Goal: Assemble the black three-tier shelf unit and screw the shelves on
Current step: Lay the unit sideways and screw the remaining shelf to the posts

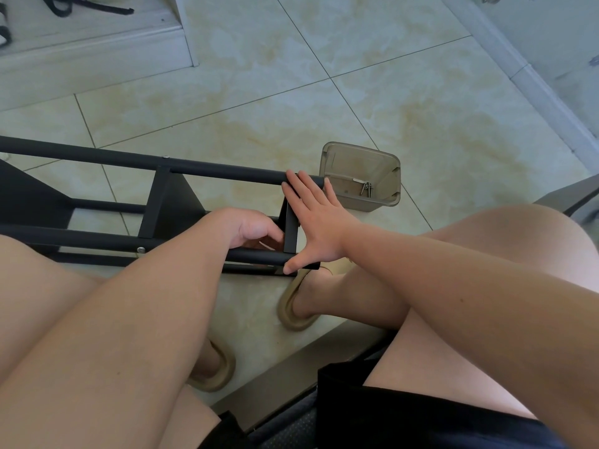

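Found the black shelf unit (210,171) lying on its side on the tiled floor (259,92), running from 9 o'clock to the centre of the view. Noted two shelves already seated between the tubes, with a screw head (140,250) showing on the near tube. Judged the step in hand to be fixing the end shelf (291,231) at the tube ends.

Observed the right hand (319,222) spread wide and flat across the end of the unit, fingertips on the far tube at 12 o'clock and thumb on the near tube at 6 o'clock. Saw nothing held there; took it as a brace for the end shelf.

Observed the left hand (252,230) at 9 o'clock of the right, reaching inside the frame with fingers curled. Could not tell whether the grip enclosed a screw, a tool or nothing.

Located a translucent plastic container (330,163) on the floor at 1 o'clock of the right hand, just beside the far tube end, with a few loose screws (366,187) inside.

Judged that the next move called for keeping the brace firm, lining up shelf hole with tube hole, and driving the screw in square. Expected further screws to come from the container.

Read no brand, label or writing anywhere.
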{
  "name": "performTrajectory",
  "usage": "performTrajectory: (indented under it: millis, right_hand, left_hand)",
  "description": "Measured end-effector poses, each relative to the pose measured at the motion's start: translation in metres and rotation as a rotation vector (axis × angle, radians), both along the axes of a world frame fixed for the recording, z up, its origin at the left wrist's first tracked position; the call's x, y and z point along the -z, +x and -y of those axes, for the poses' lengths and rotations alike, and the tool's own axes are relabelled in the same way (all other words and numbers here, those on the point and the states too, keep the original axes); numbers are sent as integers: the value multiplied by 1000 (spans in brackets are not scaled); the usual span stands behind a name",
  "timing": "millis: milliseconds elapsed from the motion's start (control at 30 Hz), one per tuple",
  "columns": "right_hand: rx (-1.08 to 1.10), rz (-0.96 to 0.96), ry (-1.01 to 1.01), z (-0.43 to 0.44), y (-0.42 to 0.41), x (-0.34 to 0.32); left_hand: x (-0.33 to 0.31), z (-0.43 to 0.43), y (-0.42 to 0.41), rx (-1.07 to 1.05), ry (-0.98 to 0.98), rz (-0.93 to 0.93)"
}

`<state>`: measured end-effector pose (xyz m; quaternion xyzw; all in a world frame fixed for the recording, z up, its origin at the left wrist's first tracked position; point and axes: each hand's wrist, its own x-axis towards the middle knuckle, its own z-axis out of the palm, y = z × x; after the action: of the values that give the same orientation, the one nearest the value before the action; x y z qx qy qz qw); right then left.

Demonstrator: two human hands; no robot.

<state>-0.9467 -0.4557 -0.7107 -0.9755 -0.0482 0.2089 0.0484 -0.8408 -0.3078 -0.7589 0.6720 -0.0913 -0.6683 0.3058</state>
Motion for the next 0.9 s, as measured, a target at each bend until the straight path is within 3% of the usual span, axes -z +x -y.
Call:
performTrajectory:
  millis: [200, 733, 900]
  right_hand:
    - [1, -2, 5, 0, 0, -1]
    - [6, -7, 6, 1, 1, 0]
    - [3, -2, 3, 0, 0, -1]
  left_hand:
    - [-2, 1, -1, 72, 14, 61]
    - [-5, 0, -2, -40, -31, -21]
    - [-5, 2, -3, -29, 20, 56]
